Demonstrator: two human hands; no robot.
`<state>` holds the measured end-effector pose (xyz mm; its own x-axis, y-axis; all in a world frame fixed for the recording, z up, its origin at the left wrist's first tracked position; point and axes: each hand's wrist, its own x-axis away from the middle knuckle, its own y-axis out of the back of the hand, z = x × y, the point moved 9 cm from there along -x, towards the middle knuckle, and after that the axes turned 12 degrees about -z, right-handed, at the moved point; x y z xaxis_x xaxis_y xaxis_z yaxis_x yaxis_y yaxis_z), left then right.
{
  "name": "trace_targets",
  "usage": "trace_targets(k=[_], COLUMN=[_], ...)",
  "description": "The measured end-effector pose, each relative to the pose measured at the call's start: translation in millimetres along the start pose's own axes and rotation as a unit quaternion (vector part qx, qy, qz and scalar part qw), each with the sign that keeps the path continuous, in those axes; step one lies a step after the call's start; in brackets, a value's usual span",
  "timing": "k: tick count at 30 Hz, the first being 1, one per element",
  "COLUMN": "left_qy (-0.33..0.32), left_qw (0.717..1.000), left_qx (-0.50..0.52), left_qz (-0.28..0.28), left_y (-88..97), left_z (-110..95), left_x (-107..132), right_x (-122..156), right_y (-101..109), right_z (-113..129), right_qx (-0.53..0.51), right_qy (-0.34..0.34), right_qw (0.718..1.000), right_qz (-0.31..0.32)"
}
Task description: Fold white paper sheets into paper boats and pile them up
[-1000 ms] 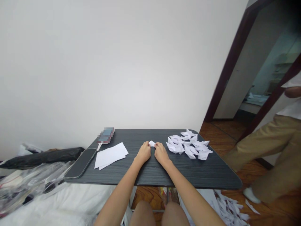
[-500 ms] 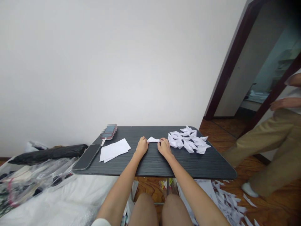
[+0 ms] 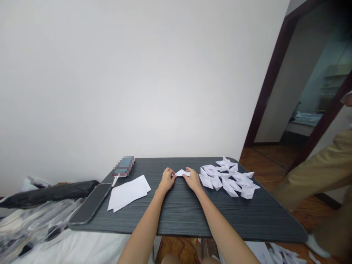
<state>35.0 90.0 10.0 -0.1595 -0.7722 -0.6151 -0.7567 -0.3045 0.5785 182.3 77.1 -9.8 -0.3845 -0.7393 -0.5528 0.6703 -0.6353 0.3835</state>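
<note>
A small piece of folded white paper (image 3: pixel 180 173) with a raised peak in its middle lies between my hands on the dark table. My left hand (image 3: pixel 167 179) grips its left end, fingers closed. My right hand (image 3: pixel 193 179) pinches the right side, with thumb and fingertips bent over the strip. Right of that hand sits a group of several folded white paper boats (image 3: pixel 227 178). To the left are overlapping flat white sheets (image 3: pixel 128 192).
A dark phone (image 3: pixel 90 205) lies at the left end of the table (image 3: pixel 181 216), near a blurred-out packet (image 3: pixel 124 166). Plastic-wrapped goods (image 3: pixel 46 212) lie at left. A person in tan trousers (image 3: pixel 316 165) stands at right by a doorway. Paper pieces (image 3: pixel 283 253) litter the floor.
The view has tilted upward, so the table sits lower in the picture. My right fingers have come nearer the paper's peak. The person at right has shifted toward the picture's edge.
</note>
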Motion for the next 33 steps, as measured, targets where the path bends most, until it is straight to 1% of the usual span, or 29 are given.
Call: trace_targets(k=[3, 5, 7, 9, 11, 14, 16, 18, 20, 22, 24, 28, 33], left_qy=[0.015, 0.034, 0.065, 0.114, 0.168, 0.22, 0.244, 0.26, 0.257, 0.244, 0.242, 0.262, 0.272], left_qw=[0.999, 0.998, 0.993, 0.984, 0.971, 0.942, 0.913, 0.877, 0.843, 0.82, 0.808, 0.8, 0.791], left_qx=[0.032, 0.054, 0.076, 0.106, 0.155, 0.252, 0.326, 0.404, 0.473, 0.515, 0.532, 0.535, 0.541], left_qz=[-0.012, -0.029, -0.057, -0.081, -0.076, -0.037, -0.028, -0.014, 0.023, 0.06, 0.072, 0.068, 0.083], left_y=[1.1, 3.9, 8.3, 11.9, 10.0, 2.8, 1.5, -0.6, -4.8, -7.7, -8.0, -5.9, -6.1], left_z=[2.3, 6.1, 13.2, 24.1, 34.6, 39.7, 37.7, 30.8, 17.8, 4.8, -1.2, -1.2, -4.1], left_x=[-1.0, -1.8, -2.6, -2.3, -0.9, 1.5, 2.8, 4.4, 6.1, 8.1, 9.6, 10.7, 12.3], right_x=[-3.2, -4.6, -6.1, -7.1, -6.9, -4.0, -1.5, -0.3, 0.0, 0.4, 1.0, 2.3, 2.9], right_y=[-1.9, -2.4, 0.2, 4.7, 7.7, 6.6, 4.1, 3.2, 2.6, 0.1, -4.0, -9.5, -3.2], right_z=[-5.3, -5.8, -3.6, -0.1, 3.6, 4.7, 5.7, 8.6, 10.5, 10.3, 9.7, 10.3, 17.4], right_qx=[-0.037, -0.064, -0.088, -0.115, -0.153, -0.226, -0.279, -0.323, -0.35, -0.366, -0.376, -0.384, -0.391], right_qy=[-0.017, -0.028, -0.034, -0.041, -0.052, -0.103, -0.134, -0.144, -0.144, -0.146, -0.146, -0.136, -0.116], right_qw=[0.999, 0.997, 0.995, 0.993, 0.987, 0.969, 0.951, 0.935, 0.925, 0.918, 0.914, 0.91, 0.909], right_qz=[0.006, 0.015, 0.012, 0.002, -0.002, 0.01, 0.021, 0.026, 0.029, 0.035, 0.048, 0.074, 0.088])
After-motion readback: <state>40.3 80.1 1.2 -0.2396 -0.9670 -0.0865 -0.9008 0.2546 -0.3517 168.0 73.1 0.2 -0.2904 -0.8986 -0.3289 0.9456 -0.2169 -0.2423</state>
